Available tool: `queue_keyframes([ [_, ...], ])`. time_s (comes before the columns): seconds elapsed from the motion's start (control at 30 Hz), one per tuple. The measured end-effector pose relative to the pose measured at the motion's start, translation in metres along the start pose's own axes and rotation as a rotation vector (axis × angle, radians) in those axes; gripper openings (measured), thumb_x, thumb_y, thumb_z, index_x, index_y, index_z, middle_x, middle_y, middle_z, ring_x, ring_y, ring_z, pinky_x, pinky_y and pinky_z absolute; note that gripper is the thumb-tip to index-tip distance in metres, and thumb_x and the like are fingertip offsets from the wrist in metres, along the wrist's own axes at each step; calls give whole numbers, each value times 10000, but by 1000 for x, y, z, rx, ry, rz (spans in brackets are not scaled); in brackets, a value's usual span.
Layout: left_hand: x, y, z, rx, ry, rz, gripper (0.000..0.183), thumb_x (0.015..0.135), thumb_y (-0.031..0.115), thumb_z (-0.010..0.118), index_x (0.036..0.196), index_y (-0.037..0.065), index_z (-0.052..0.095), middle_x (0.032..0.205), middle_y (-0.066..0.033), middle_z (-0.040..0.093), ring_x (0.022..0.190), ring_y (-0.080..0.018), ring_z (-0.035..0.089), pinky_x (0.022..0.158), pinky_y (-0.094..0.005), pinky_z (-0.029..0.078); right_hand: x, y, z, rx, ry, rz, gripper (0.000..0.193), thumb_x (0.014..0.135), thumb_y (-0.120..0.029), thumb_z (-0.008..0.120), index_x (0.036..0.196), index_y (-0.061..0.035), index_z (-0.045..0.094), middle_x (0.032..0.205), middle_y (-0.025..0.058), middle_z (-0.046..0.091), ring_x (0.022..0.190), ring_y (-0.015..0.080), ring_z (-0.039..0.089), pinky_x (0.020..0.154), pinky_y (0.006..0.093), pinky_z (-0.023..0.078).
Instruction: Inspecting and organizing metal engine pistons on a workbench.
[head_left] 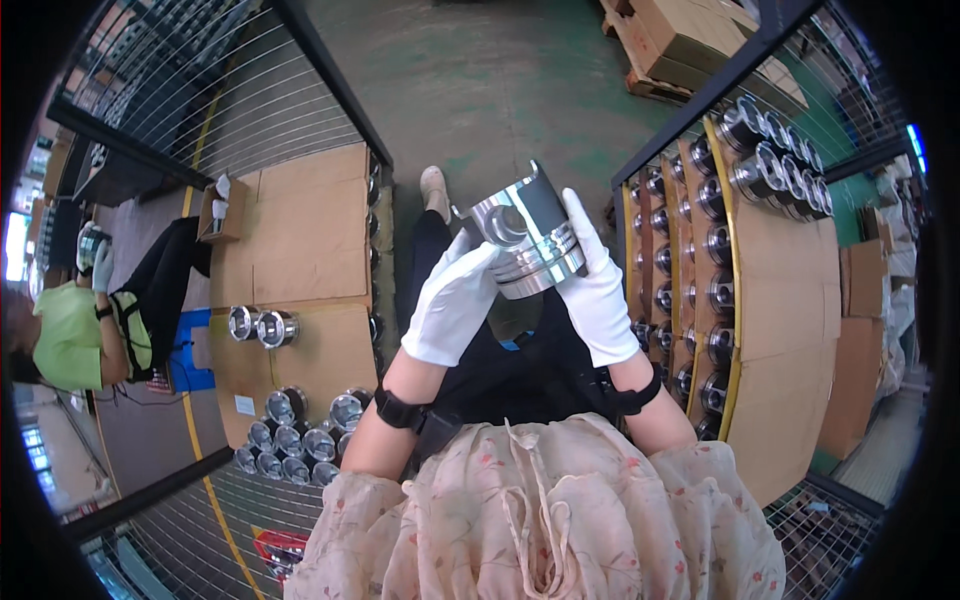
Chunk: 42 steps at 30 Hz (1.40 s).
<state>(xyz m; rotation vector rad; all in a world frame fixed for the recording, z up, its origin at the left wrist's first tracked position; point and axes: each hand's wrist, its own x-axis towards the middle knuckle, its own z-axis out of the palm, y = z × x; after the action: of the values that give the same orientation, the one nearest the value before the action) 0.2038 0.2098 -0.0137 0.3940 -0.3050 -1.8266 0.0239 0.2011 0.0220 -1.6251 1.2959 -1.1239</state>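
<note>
A shiny metal engine piston (537,253) is held up in front of me between both hands. Its ringed crown end faces down toward me, and the pin bore and dark skirt point up and away. My left hand (452,303), in a white glove, grips its left side. On the other side, my right hand (597,292), also in a white glove, has its fingers laid along the piston's wall. Both sets of fingers press against the metal, partly hidden behind it.
Left, a cardboard-topped stack (300,225) carries two pistons (263,326) and a cluster of pistons (292,440). Right, stacked layers hold rows of pistons (720,245), with more pistons (775,170) on top. Dark mesh frames flank me. A co-worker in a green shirt (75,335) handles a part at far left.
</note>
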Motion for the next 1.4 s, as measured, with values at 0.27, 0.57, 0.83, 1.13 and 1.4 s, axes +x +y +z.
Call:
queue_keyframes([
  [0.27, 2, 5, 8, -4, -41, -39, 432, 909, 129, 552, 1327, 52, 477, 1260, -71, 578, 1195, -207, 519, 1081, -387, 330, -5, -11, 2, -186, 75, -113, 797, 774, 140, 589, 1485, -129, 347, 1043, 137, 665, 845, 192, 628, 816, 267, 485],
  [0.57, 35, -11, -9, -266, -19, -173, 384, 982, 255, 427, 1258, 0, 506, 1232, -179, 588, 1114, -329, 599, 974, -493, 487, -15, -19, 13, -320, 133, -302, 926, 634, 56, 747, 1457, -59, 339, 1212, 124, 595, 1068, 312, 564, 917, 388, 465],
  [0.83, 35, -5, -5, -405, -231, -148, 479, 1009, 322, 329, 1320, -24, 445, 1295, -226, 534, 1152, -372, 570, 1000, -512, 469, -18, -13, 16, -247, 56, -347, 938, 630, 27, 782, 1454, -58, 343, 1224, 127, 589, 1137, 305, 541, 955, 382, 458],
  [1.13, 16, -19, 34, 579, 149, 358, 653, 812, 104, 573, 1416, 27, 338, 1394, -127, 461, 1253, -258, 499, 1065, -396, 410, -7, 10, 26, 1327, -61, 336, 658, 1022, -383, 403, 1516, -61, 111, 1485, 96, 333, 1356, 225, 348, 1130, 367, 281],
  [1.4, 18, -36, 64, 1409, -131, 920, 1087, 623, 97, 871, 1457, -2, 180, 1436, -187, 390, 1363, -312, 379, 1128, -430, 308, 34, 0, -1, 1752, -206, 337, 525, 1010, -405, 390, 1423, -81, 394, 1405, 176, 468, 1265, 254, 481, 1090, 389, 356],
])
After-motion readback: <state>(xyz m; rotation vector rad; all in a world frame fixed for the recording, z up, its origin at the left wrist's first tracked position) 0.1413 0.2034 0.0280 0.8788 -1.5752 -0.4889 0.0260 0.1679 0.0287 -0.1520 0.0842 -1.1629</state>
